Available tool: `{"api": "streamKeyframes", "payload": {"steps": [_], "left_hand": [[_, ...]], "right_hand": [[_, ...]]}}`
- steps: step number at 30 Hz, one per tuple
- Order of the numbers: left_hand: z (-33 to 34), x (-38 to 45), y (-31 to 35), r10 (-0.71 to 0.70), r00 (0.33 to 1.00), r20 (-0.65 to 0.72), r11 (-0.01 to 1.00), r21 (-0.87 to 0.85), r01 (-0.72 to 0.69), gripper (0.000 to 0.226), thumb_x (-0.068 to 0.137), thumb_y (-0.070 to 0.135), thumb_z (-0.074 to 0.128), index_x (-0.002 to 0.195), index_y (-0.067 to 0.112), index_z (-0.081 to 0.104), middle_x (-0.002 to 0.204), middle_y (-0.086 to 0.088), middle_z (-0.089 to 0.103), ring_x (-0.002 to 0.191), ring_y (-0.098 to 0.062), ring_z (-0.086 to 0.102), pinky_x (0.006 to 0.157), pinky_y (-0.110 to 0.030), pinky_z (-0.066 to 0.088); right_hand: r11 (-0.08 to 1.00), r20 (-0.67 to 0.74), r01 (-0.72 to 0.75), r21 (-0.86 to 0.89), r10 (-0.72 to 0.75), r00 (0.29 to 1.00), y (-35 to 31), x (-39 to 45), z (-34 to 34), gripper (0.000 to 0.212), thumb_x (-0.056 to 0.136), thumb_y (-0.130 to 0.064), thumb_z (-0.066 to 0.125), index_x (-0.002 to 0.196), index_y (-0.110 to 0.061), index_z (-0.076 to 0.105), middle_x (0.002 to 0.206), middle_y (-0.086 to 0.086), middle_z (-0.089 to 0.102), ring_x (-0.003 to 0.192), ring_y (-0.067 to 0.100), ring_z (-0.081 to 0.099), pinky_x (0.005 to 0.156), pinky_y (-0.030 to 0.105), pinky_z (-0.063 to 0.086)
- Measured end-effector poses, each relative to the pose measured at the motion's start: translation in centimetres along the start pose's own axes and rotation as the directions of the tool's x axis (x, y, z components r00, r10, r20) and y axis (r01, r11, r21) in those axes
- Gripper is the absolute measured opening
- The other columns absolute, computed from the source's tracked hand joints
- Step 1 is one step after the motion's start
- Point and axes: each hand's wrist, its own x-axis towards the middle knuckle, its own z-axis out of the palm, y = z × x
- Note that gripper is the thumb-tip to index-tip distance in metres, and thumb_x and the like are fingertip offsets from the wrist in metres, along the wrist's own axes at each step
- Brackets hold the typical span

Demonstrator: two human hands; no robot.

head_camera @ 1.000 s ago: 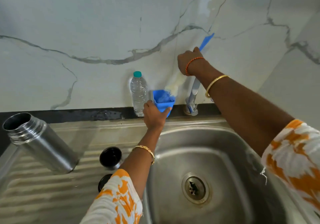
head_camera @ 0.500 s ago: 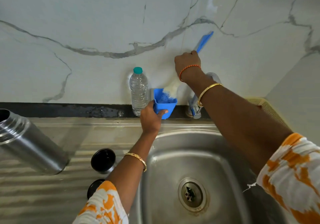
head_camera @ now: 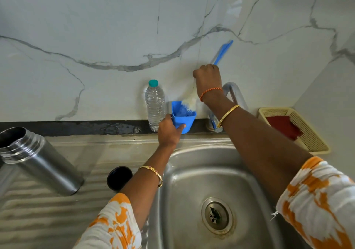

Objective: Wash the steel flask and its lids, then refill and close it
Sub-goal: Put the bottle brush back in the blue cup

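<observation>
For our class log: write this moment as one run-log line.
left hand holds blue cup | right hand dips brush | flask open, unwashed

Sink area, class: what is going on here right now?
A person stands at a steel sink. The left hand grips a blue cup on the ledge, while the right hand holds a blue-handled brush, its white bristles dipped in the cup. The open steel flask and a black lid sit on the drainboard, not yet scrubbed.
</observation>
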Motion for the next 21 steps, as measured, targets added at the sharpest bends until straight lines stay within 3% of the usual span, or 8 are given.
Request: {"api": "streamKeyframes", "payload": {"steps": [4, 9, 11, 14, 17, 21], "left_hand": [[-0.7, -0.5, 0.9, 0.003, 0.999, -0.036, 0.995, 0.102, 0.001, 0.035, 0.081, 0.008, 0.068, 0.112, 0.004, 0.054, 0.106, -0.015, 0.062, 0.097, -0.030, 0.063, 0.075, -0.038, 0.056], [-3.1, -1.7, 2.9, 0.074, 0.995, -0.071, 0.988, 0.140, -0.063, 0.028, 0.087, 0.010, 0.062, 0.114, 0.004, 0.056, 0.110, -0.013, 0.059, 0.099, -0.027, 0.059, 0.082, -0.041, 0.054], [-4.6, -2.8, 3.7, 0.097, 0.993, -0.068, 0.991, 0.102, -0.090, 0.019, 0.087, 0.009, 0.060, 0.106, 0.006, 0.058, 0.100, -0.009, 0.060, 0.091, -0.023, 0.059, 0.074, -0.029, 0.051], [-7.4, -5.2, 4.2, 0.083, 0.994, -0.064, 0.996, -0.021, -0.085, 0.015, 0.087, 0.010, 0.062, 0.102, 0.011, 0.060, 0.089, 0.003, 0.061, 0.079, -0.012, 0.058, 0.058, -0.006, 0.037], [-10.3, -8.3, 3.7, 0.081, 0.988, -0.129, 0.991, -0.092, -0.093, 0.018, 0.087, 0.014, 0.063, 0.104, 0.015, 0.065, 0.085, 0.005, 0.066, 0.070, -0.004, 0.060, 0.058, -0.006, 0.040], [-13.7, -12.4, -0.1, 0.054, 0.962, -0.268, 0.992, -0.092, -0.082, 0.015, 0.085, 0.016, 0.065, 0.099, 0.019, 0.067, 0.080, 0.009, 0.066, 0.066, -0.009, 0.063, 0.067, -0.025, 0.052]], "right_hand": [[0.989, -0.099, -0.055, 0.139, 0.069, 0.993, -0.2, -0.7, 0.1, 0.028, 0.090, 0.000, 0.046, 0.112, -0.004, 0.063, 0.111, 0.017, 0.058, 0.111, 0.035, 0.048, 0.095, 0.041, 0.037], [0.897, -0.211, -0.126, 0.424, 0.233, 0.949, -1.9, -2.6, -1.9, 0.022, 0.088, -0.013, 0.051, 0.101, -0.007, 0.068, 0.099, 0.013, 0.062, 0.100, 0.032, 0.051, 0.080, 0.039, 0.040], [0.824, -0.167, -0.136, 0.550, 0.268, 0.949, -2.8, -4.1, -2.7, 0.018, 0.086, -0.015, 0.053, 0.095, -0.011, 0.068, 0.093, 0.009, 0.063, 0.093, 0.028, 0.054, 0.078, 0.038, 0.045], [0.621, -0.059, -0.154, 0.768, 0.309, 0.949, -4.7, -7.1, -3.5, 0.013, 0.083, -0.015, 0.057, 0.087, -0.011, 0.069, 0.082, 0.008, 0.065, 0.075, 0.021, 0.057, 0.072, 0.034, 0.048], [0.488, 0.038, -0.188, 0.852, 0.300, 0.953, -7.5, -10.7, -3.8, 0.010, 0.083, -0.016, 0.060, 0.082, -0.011, 0.069, 0.070, 0.004, 0.061, 0.067, 0.018, 0.055, 0.068, 0.028, 0.045], [0.334, 0.234, -0.286, 0.898, 0.187, 0.954, -12.1, -14.3, -3.2, 0.009, 0.084, -0.017, 0.062, 0.082, -0.013, 0.069, 0.065, -0.003, 0.057, 0.057, 0.005, 0.050, 0.066, 0.020, 0.042]]}}
